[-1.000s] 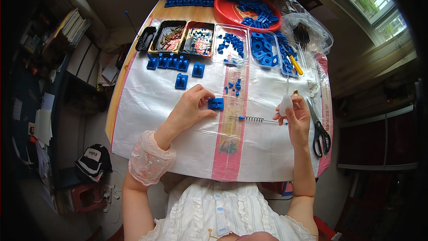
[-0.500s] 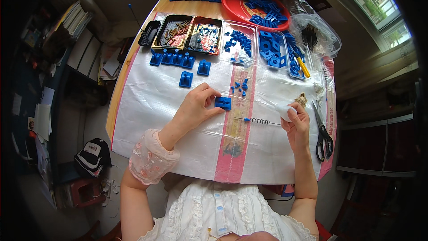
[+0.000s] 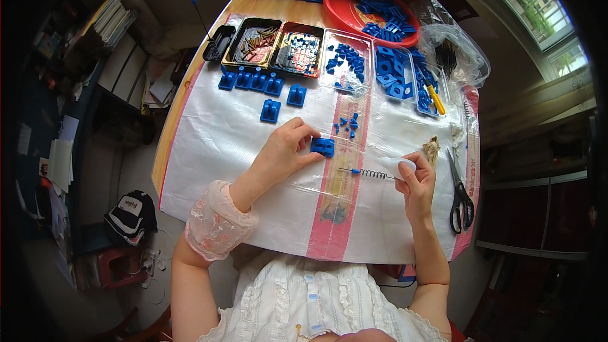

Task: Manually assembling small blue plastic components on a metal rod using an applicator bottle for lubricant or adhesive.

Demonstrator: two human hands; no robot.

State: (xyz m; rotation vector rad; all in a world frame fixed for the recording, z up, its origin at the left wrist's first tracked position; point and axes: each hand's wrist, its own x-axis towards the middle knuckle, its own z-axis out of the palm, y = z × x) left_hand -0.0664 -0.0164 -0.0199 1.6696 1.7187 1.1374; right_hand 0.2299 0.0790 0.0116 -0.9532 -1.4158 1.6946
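Left hand (image 3: 278, 151): pinched a blue plastic block (image 3: 323, 147), mid-frame.
Right hand (image 3: 418, 185): gripped a smooth, rounded white bottle (image 3: 404, 162), right of centre.
Sheet (image 3: 215, 139): shone, bearing printed characters at far right.

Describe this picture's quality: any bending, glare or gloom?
Head view: the wooden table seems to bow at its edges, and corners fade to black; head view: whitish glare streaks the silvery sheet, the window is bright, the cabinet dim; head view: the blue piece at the left hand looks fairly clear.
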